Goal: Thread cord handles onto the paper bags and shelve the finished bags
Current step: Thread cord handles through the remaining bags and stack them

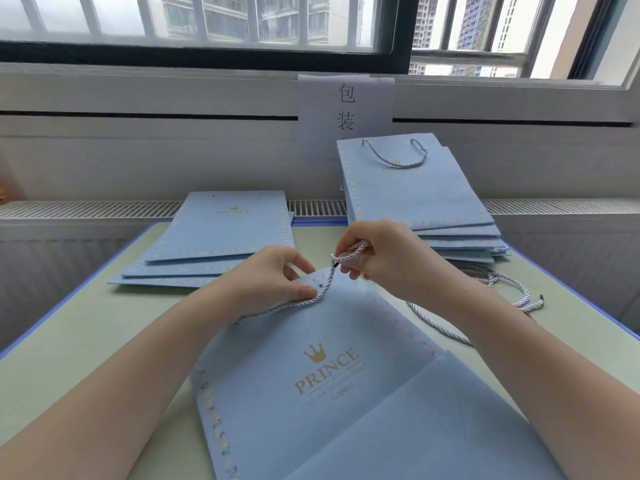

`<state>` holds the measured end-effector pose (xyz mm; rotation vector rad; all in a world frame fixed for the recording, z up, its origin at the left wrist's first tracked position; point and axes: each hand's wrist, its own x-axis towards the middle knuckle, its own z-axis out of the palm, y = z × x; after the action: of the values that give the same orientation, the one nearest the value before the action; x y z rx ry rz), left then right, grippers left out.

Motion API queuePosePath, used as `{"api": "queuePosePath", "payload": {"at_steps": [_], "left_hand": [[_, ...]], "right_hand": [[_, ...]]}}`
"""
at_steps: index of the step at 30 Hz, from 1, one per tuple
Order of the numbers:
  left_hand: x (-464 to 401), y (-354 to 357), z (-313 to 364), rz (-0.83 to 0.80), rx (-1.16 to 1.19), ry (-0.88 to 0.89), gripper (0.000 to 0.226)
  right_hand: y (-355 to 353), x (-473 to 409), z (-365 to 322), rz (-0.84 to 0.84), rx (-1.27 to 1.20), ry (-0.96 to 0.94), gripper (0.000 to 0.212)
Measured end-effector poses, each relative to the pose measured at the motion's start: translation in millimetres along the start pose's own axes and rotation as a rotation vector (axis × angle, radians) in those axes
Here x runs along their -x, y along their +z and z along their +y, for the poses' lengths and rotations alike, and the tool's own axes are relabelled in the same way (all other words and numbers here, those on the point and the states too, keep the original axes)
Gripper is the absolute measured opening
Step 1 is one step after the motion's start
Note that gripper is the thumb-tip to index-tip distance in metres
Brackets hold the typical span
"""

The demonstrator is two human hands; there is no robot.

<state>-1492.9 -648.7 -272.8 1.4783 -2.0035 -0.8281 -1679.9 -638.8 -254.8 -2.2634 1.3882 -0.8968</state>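
A pale blue paper bag [332,393] lay flat on the green bench [86,341], crown logo up. The left hand [273,275] pinched the bag's top edge, and the right hand [374,254] gripped a twisted cord [322,296] just above it. Behind sat a stack of unthreaded bags [214,244] on the left, a pile of finished bags [415,195] on the right, and loose cords [512,296] beside it.

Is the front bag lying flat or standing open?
Lying flat. The front bag rests folded on the table, printed face up, while both hands work a cord at its top edge.
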Motion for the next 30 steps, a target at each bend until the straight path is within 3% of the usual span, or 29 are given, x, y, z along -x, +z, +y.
{"api": "queuePosePath", "payload": {"at_steps": [5, 8, 15, 24, 30], "left_hand": [[4, -3, 2, -0.185, -0.067, -0.013, 0.056], [5, -2, 1, -0.21, -0.111, -0.002, 0.064], [2, 3, 2, -0.076, -0.175, 0.08, 0.024], [-1, 1, -2, 0.005, -0.136, 0.079, 0.013], [0, 1, 0, -0.009, -0.08, 0.076, 0.002]], "right_hand": [[-2, -1, -2, 0.111, -0.087, -0.071, 0.02], [0, -1, 1, 0.043, 0.079, -0.072, 0.029], [17, 5, 1, -0.032, 0.156, -0.108, 0.038], [30, 4, -1, -0.056, 0.339, -0.17, 0.015], [30, 9, -11, -0.117, 0.306, -0.201, 0.017]]}}
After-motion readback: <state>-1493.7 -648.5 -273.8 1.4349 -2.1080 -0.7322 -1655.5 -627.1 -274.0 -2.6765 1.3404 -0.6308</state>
